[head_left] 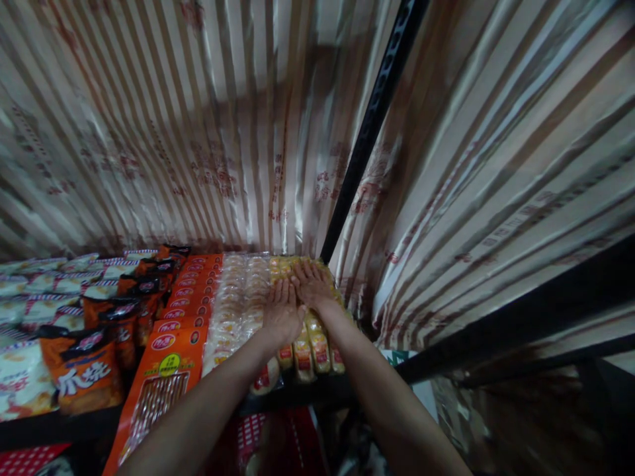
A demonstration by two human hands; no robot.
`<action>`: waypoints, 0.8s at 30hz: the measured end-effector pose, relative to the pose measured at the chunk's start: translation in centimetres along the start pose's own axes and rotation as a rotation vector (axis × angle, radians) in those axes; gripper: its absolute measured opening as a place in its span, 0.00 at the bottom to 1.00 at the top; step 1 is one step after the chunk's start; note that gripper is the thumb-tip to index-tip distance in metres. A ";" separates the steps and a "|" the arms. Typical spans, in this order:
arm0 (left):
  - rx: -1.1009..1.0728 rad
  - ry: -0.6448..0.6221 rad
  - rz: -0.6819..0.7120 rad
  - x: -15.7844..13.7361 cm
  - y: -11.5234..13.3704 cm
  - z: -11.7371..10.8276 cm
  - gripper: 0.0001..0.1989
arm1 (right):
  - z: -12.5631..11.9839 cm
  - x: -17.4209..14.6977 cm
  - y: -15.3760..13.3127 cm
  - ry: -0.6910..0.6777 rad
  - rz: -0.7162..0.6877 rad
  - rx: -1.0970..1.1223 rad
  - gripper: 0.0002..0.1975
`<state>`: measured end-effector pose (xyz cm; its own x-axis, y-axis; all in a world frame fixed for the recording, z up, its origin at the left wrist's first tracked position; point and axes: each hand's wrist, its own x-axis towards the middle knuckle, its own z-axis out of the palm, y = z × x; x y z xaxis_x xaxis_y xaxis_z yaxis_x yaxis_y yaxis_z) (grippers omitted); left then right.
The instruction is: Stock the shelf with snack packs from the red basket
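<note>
Both my hands lie flat, palms down, on packaged snacks at the right end of a shelf. My left hand [284, 311] rests where a row of clear-wrapped round pastries [243, 291] meets the yellow-wrapped packets [303, 354]. Farther back, my right hand [312, 284] presses on the yellow packets, its fingers stretched forward. The thumbs come close together. What lies under the palms is hidden. Orange flat packs [173, 330] stand in an overlapping row left of the pastries.
Orange and black snack bags [84, 370] and white bags [24, 377] fill the shelf's left. A black upright post [364, 139] rises behind the right corner. Striped, printed sheeting [238, 132] hangs behind. The dark shelf edge [307, 391] runs along the front, with red goods below.
</note>
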<state>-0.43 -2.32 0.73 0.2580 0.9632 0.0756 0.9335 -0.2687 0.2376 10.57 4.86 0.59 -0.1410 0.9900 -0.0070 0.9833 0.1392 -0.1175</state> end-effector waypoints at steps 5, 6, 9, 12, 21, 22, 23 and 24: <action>0.003 -0.080 0.003 0.8 -0.6 0.2 0.34 | 0.3 0.9 0.0 -0.062 -0.034 -0.004 0.27; 0.002 -0.086 0.010 0.8 -0.8 0.3 0.33 | 0.4 0.9 0.0 -0.069 -0.039 -0.011 0.27; -0.003 -0.099 0.016 0.9 -1.0 0.5 0.32 | 0.6 0.7 -0.1 -0.066 -0.046 -0.025 0.27; -0.025 -0.089 0.019 1.3 -1.2 0.4 0.32 | 0.3 0.9 -0.2 -0.035 -0.046 -0.014 0.27; -0.020 -0.091 -0.027 4.7 -2.8 0.3 0.34 | 0.3 2.9 0.2 0.002 -0.020 0.000 0.26; -0.014 -0.097 -0.012 4.8 -2.9 0.4 0.34 | 0.4 2.9 0.3 0.004 -0.021 -0.002 0.26; -0.007 -0.100 0.003 4.9 -3.0 0.5 0.34 | 0.5 3.0 0.3 0.001 -0.020 -0.004 0.26; 0.001 -0.101 0.016 5.0 -3.1 0.6 0.34 | 0.6 3.0 0.2 -0.003 -0.017 -0.007 0.26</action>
<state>-1.90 3.31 -0.21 0.2969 0.9547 -0.0187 0.9292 -0.2844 0.2359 10.31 7.81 -0.04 -0.1578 0.9874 -0.0082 0.9815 0.1559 -0.1107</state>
